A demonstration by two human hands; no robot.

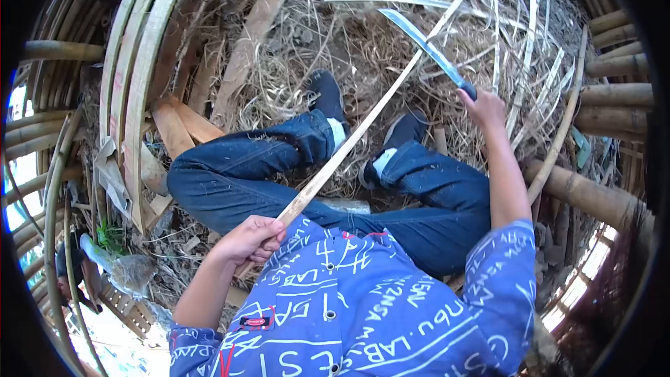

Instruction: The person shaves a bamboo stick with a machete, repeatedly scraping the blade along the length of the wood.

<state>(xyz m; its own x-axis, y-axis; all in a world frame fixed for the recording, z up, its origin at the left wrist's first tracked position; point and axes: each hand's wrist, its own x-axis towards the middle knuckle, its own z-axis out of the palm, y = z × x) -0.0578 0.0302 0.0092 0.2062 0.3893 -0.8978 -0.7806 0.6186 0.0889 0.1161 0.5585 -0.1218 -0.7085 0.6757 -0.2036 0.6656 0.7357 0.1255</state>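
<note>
My left hand (257, 241) is closed around the near end of a long, pale bamboo strip (359, 129), close to my belly. The strip slants up and away to the right, passing over my lap and between my shoes. Out to the right, my right hand (484, 107) grips the dark handle of a long, slightly curved knife (423, 42). Its blade points up and to the left and crosses the strip near the strip's far end in this view.
Thin shavings (377, 49) cover the ground around my shoes. Long boards (143, 63) lean at the left. Split bamboo strips (534, 49) lie at the upper right. A thick bamboo pole (593, 192) lies at the right, and bamboo walls stand on both sides.
</note>
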